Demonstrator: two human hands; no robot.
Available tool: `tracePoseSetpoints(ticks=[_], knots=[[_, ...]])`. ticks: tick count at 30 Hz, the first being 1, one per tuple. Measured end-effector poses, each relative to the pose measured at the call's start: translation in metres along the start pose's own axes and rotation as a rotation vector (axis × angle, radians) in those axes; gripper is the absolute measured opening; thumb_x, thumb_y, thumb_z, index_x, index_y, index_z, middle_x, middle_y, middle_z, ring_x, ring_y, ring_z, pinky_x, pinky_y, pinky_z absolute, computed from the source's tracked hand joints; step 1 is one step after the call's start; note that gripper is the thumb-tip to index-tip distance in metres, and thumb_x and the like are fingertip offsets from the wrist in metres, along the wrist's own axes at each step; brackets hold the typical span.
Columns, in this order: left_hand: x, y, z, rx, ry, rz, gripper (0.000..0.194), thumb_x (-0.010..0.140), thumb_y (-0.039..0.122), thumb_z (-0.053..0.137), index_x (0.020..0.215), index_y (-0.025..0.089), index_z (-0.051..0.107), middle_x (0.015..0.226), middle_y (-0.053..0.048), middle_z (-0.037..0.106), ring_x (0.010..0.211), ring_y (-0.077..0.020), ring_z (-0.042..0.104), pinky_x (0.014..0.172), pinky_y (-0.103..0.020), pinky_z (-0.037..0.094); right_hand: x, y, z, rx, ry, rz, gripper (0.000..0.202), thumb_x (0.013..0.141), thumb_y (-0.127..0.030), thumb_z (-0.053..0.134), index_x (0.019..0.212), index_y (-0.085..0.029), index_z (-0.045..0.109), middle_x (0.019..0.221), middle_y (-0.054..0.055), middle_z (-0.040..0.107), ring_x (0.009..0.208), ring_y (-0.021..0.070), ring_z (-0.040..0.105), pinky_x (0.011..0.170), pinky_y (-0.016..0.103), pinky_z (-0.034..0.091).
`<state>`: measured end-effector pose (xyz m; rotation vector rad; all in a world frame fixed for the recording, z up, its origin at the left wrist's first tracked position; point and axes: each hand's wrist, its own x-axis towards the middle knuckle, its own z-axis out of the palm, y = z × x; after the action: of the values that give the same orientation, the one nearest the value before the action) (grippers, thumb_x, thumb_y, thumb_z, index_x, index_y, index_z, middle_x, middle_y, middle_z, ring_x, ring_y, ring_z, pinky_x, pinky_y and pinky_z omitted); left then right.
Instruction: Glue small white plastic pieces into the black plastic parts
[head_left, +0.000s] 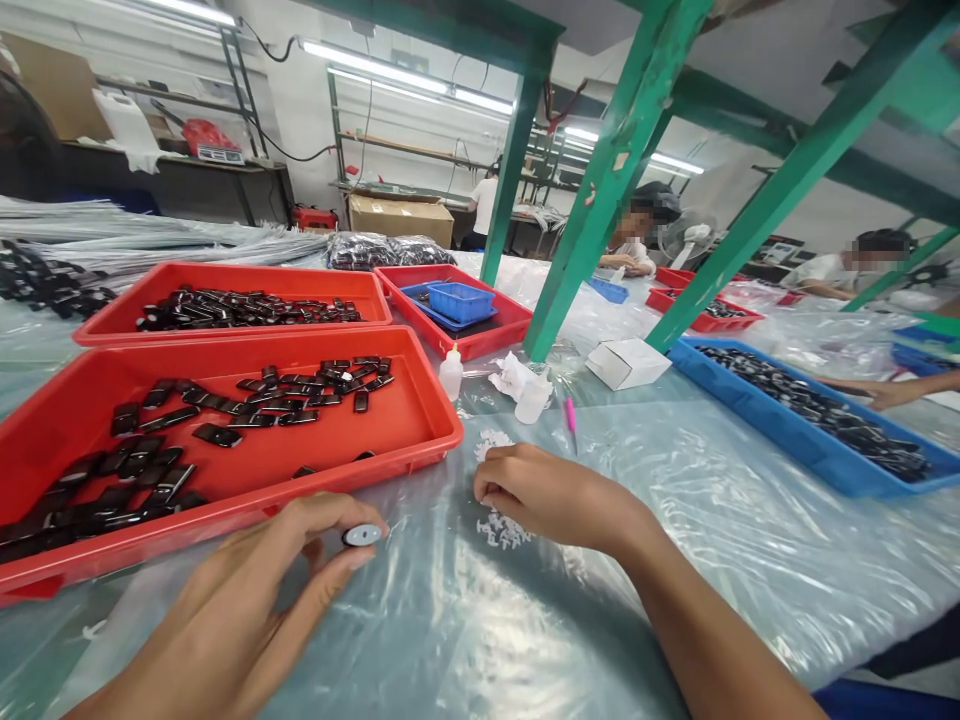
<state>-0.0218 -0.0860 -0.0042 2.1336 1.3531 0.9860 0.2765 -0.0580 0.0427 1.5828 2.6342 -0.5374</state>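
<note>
Between thumb and fingers of my left hand (277, 570) is a small black part with a grey oval end (362, 536) that has small holes. The oval end faces me. My right hand (536, 490) is over a scatter of tiny white plastic pieces (504, 530), its fingertips pinched together and pointing down. Whatever lies between those fingertips is hidden. Just beyond my left hand, a red tray (390, 440) holds many glossy black parts (217, 434).
Behind stand another red tray (330, 285) of black parts and a small blue basket (461, 300). A dropper bottle (451, 373), white box (626, 363) and pink pen (571, 415) lie ahead. Green posts (592, 200) rise there. At right, a co-worker's hand (874, 390) reaches by a blue tray (802, 455).
</note>
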Motion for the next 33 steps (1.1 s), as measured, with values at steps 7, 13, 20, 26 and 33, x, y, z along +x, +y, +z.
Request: tracePoseSetpoints(ticks=[7,13,20,26,33], knots=[[0.002,0.0,-0.001,0.009,-0.002,0.083,0.033,0.107,0.07,0.053,0.114,0.041,0.068,0.102,0.006,0.084,0.087,-0.0217,0.081,0.067,-0.027,0.06,0.004,0.004,0.0,0.006,-0.001,0.017,0.024,0.101,0.0,0.056,0.1,-0.018,0.073,0.106,0.007,0.073,0.094,0.0201,0.068,0.076,0.03,0.045],[0.002,-0.003,-0.001,0.045,0.035,0.137,0.038,0.108,0.072,0.05,0.115,0.039,0.067,0.101,0.008,0.084,0.085,-0.0183,0.081,0.069,-0.022,0.06,0.008,0.003,0.003,-0.003,-0.014,0.031,0.025,0.092,0.005,0.061,0.091,-0.016,0.075,0.1,0.007,0.075,0.087,0.0201,0.067,0.072,0.029,0.041],[0.01,-0.012,-0.004,0.117,-0.073,0.365,0.016,0.114,0.048,0.052,0.125,0.037,0.058,0.096,0.008,0.083,0.076,-0.0133,0.082,0.065,-0.016,0.061,0.001,-0.018,-0.007,0.407,0.201,-0.213,0.014,0.099,-0.005,0.071,0.095,-0.017,0.077,0.094,0.002,0.078,0.084,0.0147,0.069,0.078,0.026,0.049],[0.011,-0.01,0.0,0.095,-0.126,0.42,0.018,0.116,0.046,0.05,0.13,0.035,0.055,0.099,0.007,0.082,0.077,-0.0128,0.082,0.073,-0.015,0.062,0.001,-0.05,0.012,1.18,0.396,-0.329,0.012,0.093,-0.023,0.089,0.098,-0.02,0.078,0.092,0.0,0.078,0.084,0.0132,0.072,0.083,0.026,0.057],[0.01,-0.006,0.0,0.103,-0.152,0.441,0.02,0.118,0.048,0.045,0.13,0.034,0.053,0.102,0.007,0.083,0.084,-0.0135,0.084,0.073,-0.013,0.062,0.003,-0.053,0.017,1.141,0.36,-0.308,0.014,0.095,-0.024,0.086,0.103,-0.02,0.076,0.091,0.0,0.078,0.085,0.014,0.071,0.082,0.029,0.055]])
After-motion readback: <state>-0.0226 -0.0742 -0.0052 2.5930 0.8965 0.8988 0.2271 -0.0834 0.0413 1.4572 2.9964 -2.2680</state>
